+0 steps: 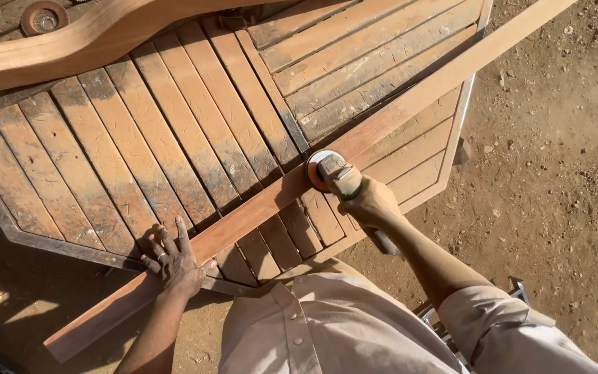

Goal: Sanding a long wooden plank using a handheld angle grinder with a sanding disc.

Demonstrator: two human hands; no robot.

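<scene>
A long reddish wooden plank (396, 114) lies diagonally across a slatted wooden table (174, 131), running from lower left to upper right. My left hand (171, 257) presses flat on the plank near its lower end, fingers spread. My right hand (368, 202) grips a dusty handheld disc sander (331, 172), whose round orange-rimmed disc rests on the plank's middle.
A curved wooden beam (70, 45) lies across the table's far left side. A round metal fitting (44, 17) sits at the top left. The table has a grey metal frame (8, 225). Dusty bare ground (555, 152) lies to the right.
</scene>
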